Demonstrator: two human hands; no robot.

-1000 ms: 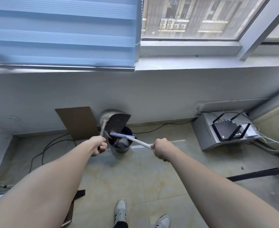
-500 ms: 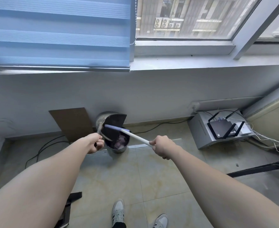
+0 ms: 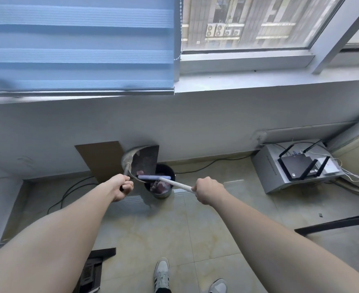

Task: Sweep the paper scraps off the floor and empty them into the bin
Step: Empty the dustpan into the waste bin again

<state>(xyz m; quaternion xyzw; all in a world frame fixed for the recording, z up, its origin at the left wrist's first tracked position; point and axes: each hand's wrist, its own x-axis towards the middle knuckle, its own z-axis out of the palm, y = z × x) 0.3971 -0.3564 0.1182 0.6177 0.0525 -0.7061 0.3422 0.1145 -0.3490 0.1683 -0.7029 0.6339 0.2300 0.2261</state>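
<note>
While the left hand (image 3: 122,187) grips the tilted dustpan (image 3: 143,162) and the right hand (image 3: 208,190) grips the broom (image 3: 170,180), scraps (image 3: 140,172) may miss the bin (image 3: 161,187) at its 9 o'clock rim.

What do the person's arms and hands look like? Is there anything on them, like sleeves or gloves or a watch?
Both arms are bare right up to the bottom edge of the picture, so no sleeves show. The left hand and the right hand wear no gloves, and no watch, bracelet or ring can be seen. Lower down, the person wears grey and white sneakers.
</note>
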